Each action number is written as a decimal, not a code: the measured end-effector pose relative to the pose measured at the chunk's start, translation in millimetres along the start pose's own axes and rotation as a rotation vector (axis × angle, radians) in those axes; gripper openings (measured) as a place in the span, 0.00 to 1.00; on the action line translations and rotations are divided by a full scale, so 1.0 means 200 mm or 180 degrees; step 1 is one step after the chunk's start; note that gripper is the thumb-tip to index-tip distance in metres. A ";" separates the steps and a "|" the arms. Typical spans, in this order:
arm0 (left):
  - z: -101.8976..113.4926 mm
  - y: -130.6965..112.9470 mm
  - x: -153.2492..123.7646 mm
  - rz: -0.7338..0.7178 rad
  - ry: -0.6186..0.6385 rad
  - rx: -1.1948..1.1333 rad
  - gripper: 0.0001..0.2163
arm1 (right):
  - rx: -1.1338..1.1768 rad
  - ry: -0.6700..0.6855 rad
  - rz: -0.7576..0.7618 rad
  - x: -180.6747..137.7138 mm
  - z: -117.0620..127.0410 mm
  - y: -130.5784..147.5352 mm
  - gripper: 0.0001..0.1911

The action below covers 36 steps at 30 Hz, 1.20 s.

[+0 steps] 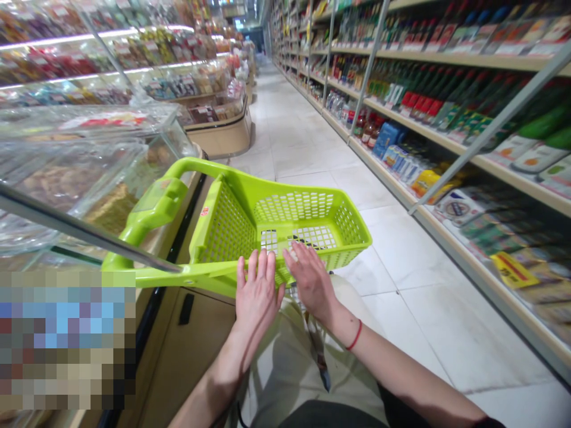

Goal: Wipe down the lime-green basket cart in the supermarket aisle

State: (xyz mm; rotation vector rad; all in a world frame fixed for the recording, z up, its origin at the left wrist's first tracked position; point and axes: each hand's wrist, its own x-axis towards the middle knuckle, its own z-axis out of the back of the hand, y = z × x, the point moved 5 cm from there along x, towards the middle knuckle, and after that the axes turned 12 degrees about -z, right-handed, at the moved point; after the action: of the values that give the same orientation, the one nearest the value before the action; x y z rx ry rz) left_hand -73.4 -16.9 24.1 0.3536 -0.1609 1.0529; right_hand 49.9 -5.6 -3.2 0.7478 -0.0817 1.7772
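Observation:
A lime-green shopping cart (294, 189) with perforated basket walls stands sideways in front of me. Its basket shows nothing inside. On the near rim lies my left hand (259, 285), palm down with the fingers stretched out flat, gripping nothing. Close to its right, my right hand (312, 282) reaches over the same rim with its fingers extended and slightly apart; I cannot tell how firmly it touches. A red string is around my right wrist. The cart's handle (154, 199) is at the left, away from both hands.
Glass-fronted bins (111, 208) of packaged food line the left, close to the handle. Shelves (446, 134) of bottles and packets run along the right. A pale tiled aisle floor (294, 128) stretches ahead between them. A thin metal pole (89, 223) slants toward the cart.

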 end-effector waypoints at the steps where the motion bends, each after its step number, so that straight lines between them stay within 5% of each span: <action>1: 0.00 0.00 0.00 0.0021 -0.0006 0.0007 0.29 | 0.0046 0.0034 0.0065 0.01 -0.01 0.05 0.36; 5: 0.01 -0.01 0.00 0.0066 -0.0028 -0.0002 0.28 | 0.0025 0.0072 0.0126 0.01 -0.01 0.03 0.35; 13: 0.01 0.00 0.00 0.0078 -0.0075 -0.0024 0.28 | -0.0404 -0.0107 -0.0295 -0.07 0.06 -0.43 0.31; 26: 0.01 -0.08 0.05 -0.0154 -0.0012 -0.0060 0.30 | -0.0027 0.0004 -0.0147 -0.01 0.01 -0.16 0.35; 36: -0.02 -0.07 0.05 -0.0209 0.0000 -0.0090 0.30 | -0.0288 -0.0332 -0.0060 -0.05 0.09 -0.44 0.31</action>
State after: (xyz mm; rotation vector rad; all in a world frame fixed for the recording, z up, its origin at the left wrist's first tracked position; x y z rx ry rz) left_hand -56.1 -13.3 20.2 0.3312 -0.1628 0.9848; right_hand 137.7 9.4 -20.8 0.7731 -0.2226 1.7046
